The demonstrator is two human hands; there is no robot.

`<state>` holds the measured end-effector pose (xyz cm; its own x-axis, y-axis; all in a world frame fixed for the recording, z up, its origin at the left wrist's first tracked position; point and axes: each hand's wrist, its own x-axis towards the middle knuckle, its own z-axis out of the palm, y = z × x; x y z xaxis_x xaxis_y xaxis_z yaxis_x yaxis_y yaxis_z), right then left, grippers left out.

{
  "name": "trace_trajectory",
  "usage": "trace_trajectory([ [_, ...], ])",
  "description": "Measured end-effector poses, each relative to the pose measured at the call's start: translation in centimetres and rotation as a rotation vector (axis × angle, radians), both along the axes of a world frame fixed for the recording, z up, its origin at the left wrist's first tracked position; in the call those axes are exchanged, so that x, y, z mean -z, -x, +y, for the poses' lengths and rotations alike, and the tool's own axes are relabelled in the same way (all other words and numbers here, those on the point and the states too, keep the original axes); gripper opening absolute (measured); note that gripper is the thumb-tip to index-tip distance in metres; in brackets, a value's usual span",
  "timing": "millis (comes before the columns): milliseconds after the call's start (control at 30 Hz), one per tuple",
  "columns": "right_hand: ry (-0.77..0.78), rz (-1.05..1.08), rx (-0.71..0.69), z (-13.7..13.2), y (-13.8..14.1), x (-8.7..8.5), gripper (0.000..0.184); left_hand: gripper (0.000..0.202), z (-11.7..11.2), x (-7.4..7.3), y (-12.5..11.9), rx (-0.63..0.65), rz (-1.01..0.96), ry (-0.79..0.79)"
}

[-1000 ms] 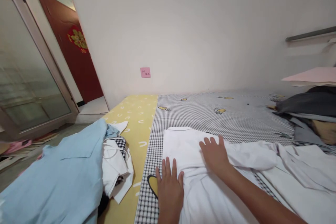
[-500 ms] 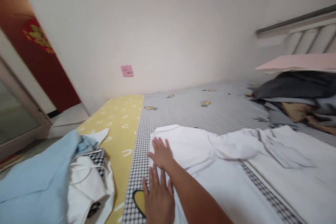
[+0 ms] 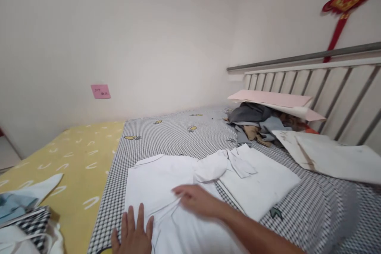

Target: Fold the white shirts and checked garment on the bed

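A white shirt (image 3: 160, 170) lies spread on the checked bed sheet in front of me, with a bunched part near its upper right. My left hand (image 3: 133, 232) rests with its fingers spread at the shirt's lower left edge. Over the middle of the shirt, my right hand (image 3: 196, 200) has its fingers drawn together on the cloth, and creases run out from under them. The exact grip of the fingertips is partly hidden and slightly blurred. Just right of the shirt lies a folded white garment (image 3: 253, 186).
A yellow patterned cloth (image 3: 80, 158) covers the bed's left side, with light-blue and checked clothes (image 3: 29, 222) on it. At the back right sits a pile of dark clothes (image 3: 250, 113) under a pink sheet (image 3: 270, 98), near a white radiator (image 3: 342, 95) and white folded items (image 3: 336, 154).
My view has turned right, bringing more of the radiator into sight. My right hand has moved from flat at the shirt's left edge to its middle, where the cloth is now creased. My left hand stays spread.
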<state>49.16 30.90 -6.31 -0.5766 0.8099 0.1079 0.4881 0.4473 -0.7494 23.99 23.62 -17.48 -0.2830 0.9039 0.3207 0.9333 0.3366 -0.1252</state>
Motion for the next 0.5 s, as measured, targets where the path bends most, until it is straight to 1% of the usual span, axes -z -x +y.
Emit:
trace_trajectory([
  [33,-0.037,-0.005,0.162,0.6,-3.1,-0.8,0.044,0.057,0.1,-0.3,-0.2,-0.019,-0.010,0.016],
  [100,-0.123,-0.054,0.482,2.1,-8.9,-2.2,0.050,0.058,0.1,-0.7,-0.6,-0.030,0.000,0.044],
  [167,-0.180,-0.136,0.719,3.5,-13.7,-2.8,0.051,0.058,0.1,-0.8,-0.8,-0.036,0.021,0.053],
  [200,-0.198,-0.173,0.784,4.1,-15.5,-2.6,0.053,0.058,0.1,-0.7,-0.9,-0.040,0.031,0.043],
  [233,-0.228,-0.238,0.809,4.5,-16.7,-2.3,0.056,0.057,0.1,-0.6,-1.0,-0.044,0.042,0.023],
  [300,-0.328,-0.414,0.760,5.3,-17.9,-1.0,0.059,0.055,0.0,-0.1,-1.0,-0.043,0.064,-0.043],
  [333,-0.390,-0.484,0.709,5.6,-18.0,-0.3,0.054,0.053,-0.1,0.2,-1.0,-0.039,0.070,-0.081],
  [367,-0.437,-0.509,0.663,6.1,-17.9,0.2,0.043,0.052,-0.1,0.4,-1.0,-0.025,0.071,-0.114],
  [400,-0.458,-0.483,0.636,6.6,-17.7,0.5,0.029,0.050,-0.2,0.6,-1.0,-0.007,0.064,-0.141],
  [433,-0.444,-0.411,0.622,7.2,-17.5,0.5,0.016,0.049,-0.2,0.8,-1.0,0.013,0.054,-0.164],
  [467,-0.402,-0.322,0.611,7.8,-17.4,0.2,0.011,0.049,-0.2,1.0,-0.9,0.028,0.041,-0.186],
  [500,-0.365,-0.259,0.587,8.4,-17.3,-0.4,0.015,0.049,-0.2,1.2,-0.8,0.040,0.030,-0.208],
])
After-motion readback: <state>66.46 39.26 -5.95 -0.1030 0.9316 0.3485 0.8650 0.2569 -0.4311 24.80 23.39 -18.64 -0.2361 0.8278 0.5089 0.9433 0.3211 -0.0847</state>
